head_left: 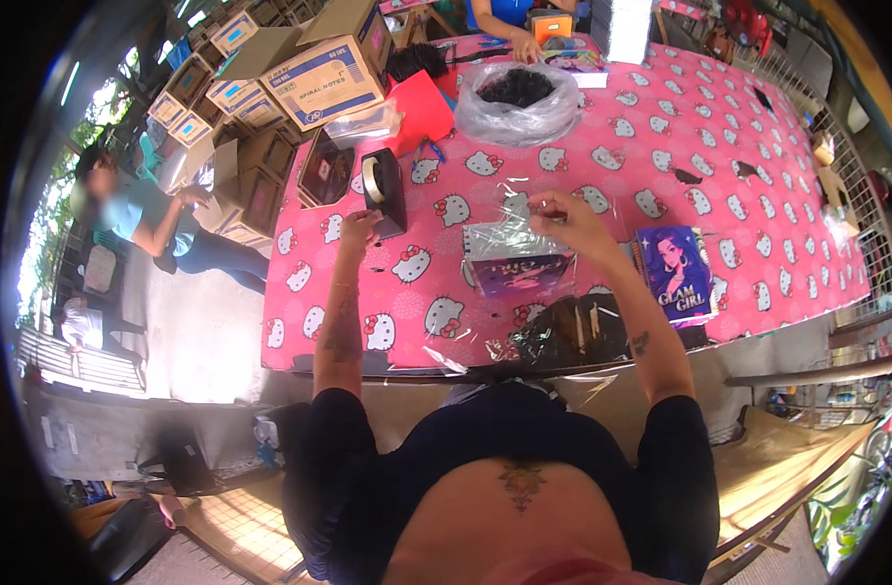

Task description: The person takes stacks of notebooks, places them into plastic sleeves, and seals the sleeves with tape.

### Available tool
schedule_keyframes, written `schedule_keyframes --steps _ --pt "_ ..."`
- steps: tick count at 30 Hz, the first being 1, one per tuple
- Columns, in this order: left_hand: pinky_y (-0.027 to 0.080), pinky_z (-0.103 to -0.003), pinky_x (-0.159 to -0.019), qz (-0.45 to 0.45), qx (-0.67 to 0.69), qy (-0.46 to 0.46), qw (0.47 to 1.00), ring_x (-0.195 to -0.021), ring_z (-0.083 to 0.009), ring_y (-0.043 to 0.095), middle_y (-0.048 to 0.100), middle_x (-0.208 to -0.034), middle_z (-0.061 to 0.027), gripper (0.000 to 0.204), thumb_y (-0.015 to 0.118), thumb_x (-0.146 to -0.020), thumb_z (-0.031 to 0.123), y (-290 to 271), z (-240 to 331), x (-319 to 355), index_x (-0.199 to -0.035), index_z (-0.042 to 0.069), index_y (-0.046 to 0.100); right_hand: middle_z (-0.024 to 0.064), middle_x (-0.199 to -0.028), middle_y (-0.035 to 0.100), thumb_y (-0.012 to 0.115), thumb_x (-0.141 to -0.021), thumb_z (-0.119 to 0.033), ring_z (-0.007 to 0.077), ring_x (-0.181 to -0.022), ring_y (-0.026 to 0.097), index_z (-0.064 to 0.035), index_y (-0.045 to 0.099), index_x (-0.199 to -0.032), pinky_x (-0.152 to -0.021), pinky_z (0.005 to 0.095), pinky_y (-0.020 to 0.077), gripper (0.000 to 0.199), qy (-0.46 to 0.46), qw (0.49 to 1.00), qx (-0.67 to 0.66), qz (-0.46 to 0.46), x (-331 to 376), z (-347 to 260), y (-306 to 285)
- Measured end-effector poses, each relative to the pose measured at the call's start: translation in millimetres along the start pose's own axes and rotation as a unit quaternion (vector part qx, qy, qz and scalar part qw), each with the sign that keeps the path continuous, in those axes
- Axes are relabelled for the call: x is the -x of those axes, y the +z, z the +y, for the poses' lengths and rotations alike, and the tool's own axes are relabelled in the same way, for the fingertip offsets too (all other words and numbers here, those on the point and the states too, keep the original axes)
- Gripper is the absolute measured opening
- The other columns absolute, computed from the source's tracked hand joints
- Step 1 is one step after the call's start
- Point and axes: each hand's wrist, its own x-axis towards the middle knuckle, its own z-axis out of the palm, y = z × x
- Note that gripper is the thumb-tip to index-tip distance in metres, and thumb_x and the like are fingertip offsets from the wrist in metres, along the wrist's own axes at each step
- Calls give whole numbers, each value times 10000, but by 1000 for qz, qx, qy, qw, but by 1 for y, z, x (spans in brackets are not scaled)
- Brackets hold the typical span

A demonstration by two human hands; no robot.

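Note:
My left hand (361,232) pinches at the near end of a black tape dispenser (391,200), where the tape comes off; the strip itself is too small to make out clearly. A pale roll of tape (372,179) sits in the dispenser. With bent fingers, my right hand (571,220) grips clear plastic film (512,216) above a purple-covered stack of notebooks (520,277). The film wraps loosely over the stack, which lies in front of me. To the right of it rests a spiral notebook (676,273) with a purple-haired figure on its cover.
Black plastic (573,330) lies at the table's near edge. Farther back are a plastic bag of dark material (516,90), a red sheet (422,112) and blue-handled scissors (432,148). Cardboard boxes (329,83) crowd the far left. Another person's hand (526,46) works across the pink table (777,244).

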Motion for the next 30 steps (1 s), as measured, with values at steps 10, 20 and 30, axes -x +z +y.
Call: schedule_keyframes --steps 10,20,30 --pt "495 -316 -565 -44 483 -24 874 -647 -231 660 708 -817 -98 159 677 -822 127 39 -60 34 -921 7 713 66 -977 664 755 -826 -212 141 -919 631 -44 614 -1187 -811 294 504 423 -3 1000 -23 13 -2 15 -4" --pt "525 -368 -659 -221 -291 464 807 -721 -259 683 690 -774 -129 248 665 -825 278 47 182 105 -861 35 705 51 -908 671 740 -836 -221 128 -882 627 -67 608 -1198 -783 295 495 415 -13 999 7 42 7 7 -2" --pt "465 -308 -798 -706 -214 192 647 -931 -128 584 655 -1045 -69 476 599 -940 428 192 145 38 -1193 24 603 58 -1003 652 752 -829 -221 189 -951 610 -58 604 -1206 -843 337 488 436 -49 996 48 48 7 -3 9"
